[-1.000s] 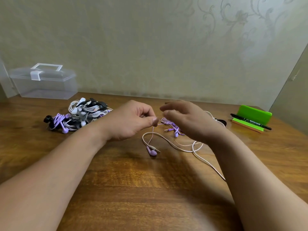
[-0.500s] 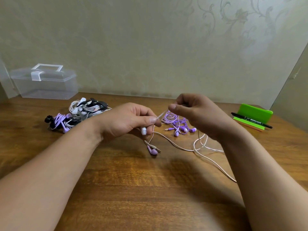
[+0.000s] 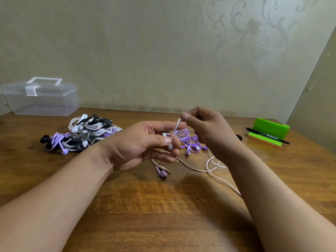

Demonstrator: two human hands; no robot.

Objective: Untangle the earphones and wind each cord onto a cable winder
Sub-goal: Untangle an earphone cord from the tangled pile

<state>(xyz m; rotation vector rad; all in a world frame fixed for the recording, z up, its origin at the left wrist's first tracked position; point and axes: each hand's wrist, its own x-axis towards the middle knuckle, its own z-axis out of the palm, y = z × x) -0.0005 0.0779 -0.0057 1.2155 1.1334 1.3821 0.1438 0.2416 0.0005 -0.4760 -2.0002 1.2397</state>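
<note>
Above the brown wooden worktop (image 3: 163, 211), the thin white earphone cord (image 3: 175, 128) runs steeply upward from the pinching fingers of the left hand (image 3: 141, 145) to those of the right hand (image 3: 206, 130), just beside and slightly higher.

A room in a home: floral patterned wallpaper (image 3: 245, 24) behind a wooden bench (image 3: 145, 206), a clear plastic storage box (image 3: 41, 99) far left, a pen (image 3: 267, 137) far right.

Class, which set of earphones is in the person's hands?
The white earphones, cord pinched between the left hand and right hand; the purple tangle and the mixed pile lie untouched.
</note>
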